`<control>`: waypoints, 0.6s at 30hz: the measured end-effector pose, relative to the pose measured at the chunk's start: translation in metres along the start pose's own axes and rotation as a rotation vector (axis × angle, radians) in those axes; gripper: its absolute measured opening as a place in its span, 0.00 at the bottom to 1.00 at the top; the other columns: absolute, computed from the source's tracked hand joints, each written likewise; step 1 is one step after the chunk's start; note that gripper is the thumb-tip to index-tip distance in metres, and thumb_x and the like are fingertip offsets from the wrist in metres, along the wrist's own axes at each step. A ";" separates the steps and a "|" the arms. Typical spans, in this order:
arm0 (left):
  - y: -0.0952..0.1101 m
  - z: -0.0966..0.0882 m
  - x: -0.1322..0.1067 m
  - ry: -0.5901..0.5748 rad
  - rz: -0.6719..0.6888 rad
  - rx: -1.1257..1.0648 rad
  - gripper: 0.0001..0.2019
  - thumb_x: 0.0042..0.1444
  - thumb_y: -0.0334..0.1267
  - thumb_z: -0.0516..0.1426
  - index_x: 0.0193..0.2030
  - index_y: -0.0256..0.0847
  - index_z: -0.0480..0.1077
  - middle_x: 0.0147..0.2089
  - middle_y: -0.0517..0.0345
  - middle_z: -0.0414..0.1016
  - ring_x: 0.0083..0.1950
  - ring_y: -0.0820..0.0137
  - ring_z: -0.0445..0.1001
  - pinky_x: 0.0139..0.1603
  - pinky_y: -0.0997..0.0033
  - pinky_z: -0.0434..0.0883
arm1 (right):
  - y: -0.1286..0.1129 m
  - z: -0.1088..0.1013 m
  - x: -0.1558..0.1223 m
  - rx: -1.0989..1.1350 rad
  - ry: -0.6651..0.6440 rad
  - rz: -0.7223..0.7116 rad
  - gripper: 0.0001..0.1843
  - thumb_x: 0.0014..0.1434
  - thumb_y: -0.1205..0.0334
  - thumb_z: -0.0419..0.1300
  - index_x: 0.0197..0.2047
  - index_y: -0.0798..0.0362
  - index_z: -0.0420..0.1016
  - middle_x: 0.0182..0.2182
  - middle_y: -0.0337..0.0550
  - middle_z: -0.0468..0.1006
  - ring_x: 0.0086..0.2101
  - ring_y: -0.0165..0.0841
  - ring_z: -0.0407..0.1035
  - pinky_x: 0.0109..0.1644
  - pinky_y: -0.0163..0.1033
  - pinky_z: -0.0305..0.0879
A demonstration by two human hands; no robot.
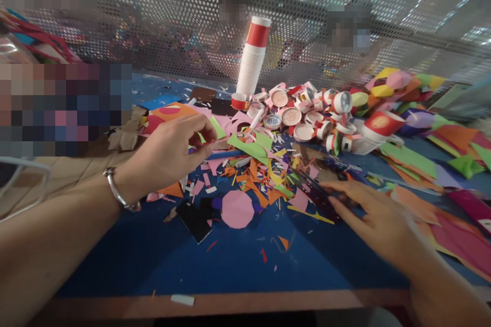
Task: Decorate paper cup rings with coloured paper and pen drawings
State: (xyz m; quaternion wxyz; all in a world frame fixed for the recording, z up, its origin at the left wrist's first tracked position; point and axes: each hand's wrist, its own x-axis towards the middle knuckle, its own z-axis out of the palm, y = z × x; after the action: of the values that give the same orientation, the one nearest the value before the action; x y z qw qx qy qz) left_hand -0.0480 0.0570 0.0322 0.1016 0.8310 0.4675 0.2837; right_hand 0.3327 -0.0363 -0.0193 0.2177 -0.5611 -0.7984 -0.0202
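My left hand, with a silver bracelet on its wrist, hovers over a heap of coloured paper scraps. Its thumb and fingertips are pinched together; what they hold is too small to name. My right hand lies low on the blue table, fingers stretched out over dark scissors beside the scraps. A pink paper circle and a black square piece lie between my hands.
A tall stack of red-and-white paper cups stands at the back. Cut cup bottoms and rims are piled to its right. Coloured paper sheets cover the right side. Behind runs a perforated metal screen with people beyond it.
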 end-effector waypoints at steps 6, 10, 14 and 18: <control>0.004 -0.004 0.001 0.021 0.002 -0.003 0.05 0.60 0.40 0.60 0.38 0.42 0.71 0.37 0.58 0.78 0.35 0.70 0.76 0.38 0.67 0.71 | 0.002 0.001 -0.001 -0.002 -0.014 0.021 0.12 0.68 0.61 0.58 0.51 0.50 0.79 0.41 0.47 0.84 0.34 0.39 0.79 0.33 0.42 0.75; 0.004 -0.007 0.001 0.030 -0.025 -0.005 0.06 0.61 0.41 0.59 0.39 0.42 0.71 0.37 0.58 0.78 0.35 0.70 0.75 0.38 0.66 0.71 | 0.007 0.004 -0.002 0.027 -0.027 0.042 0.11 0.68 0.59 0.58 0.49 0.48 0.79 0.40 0.46 0.84 0.34 0.40 0.79 0.37 0.44 0.76; 0.002 -0.008 0.000 0.022 -0.027 -0.016 0.04 0.61 0.38 0.59 0.41 0.42 0.71 0.38 0.58 0.78 0.34 0.71 0.74 0.36 0.68 0.70 | 0.009 0.005 -0.003 0.050 -0.026 0.064 0.11 0.67 0.58 0.59 0.48 0.48 0.80 0.39 0.44 0.84 0.32 0.39 0.78 0.34 0.43 0.74; 0.000 -0.008 0.000 0.048 0.003 -0.034 0.04 0.60 0.35 0.59 0.41 0.41 0.71 0.39 0.59 0.78 0.33 0.73 0.74 0.36 0.70 0.70 | 0.002 -0.001 0.001 0.032 0.011 0.101 0.11 0.66 0.56 0.58 0.47 0.47 0.79 0.37 0.44 0.83 0.31 0.39 0.78 0.34 0.43 0.74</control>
State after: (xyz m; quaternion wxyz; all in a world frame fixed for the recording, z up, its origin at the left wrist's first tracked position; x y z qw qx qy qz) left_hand -0.0523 0.0559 0.0386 0.1040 0.8228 0.4638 0.3115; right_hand 0.3342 -0.0349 -0.0185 0.2318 -0.5969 -0.7681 0.0002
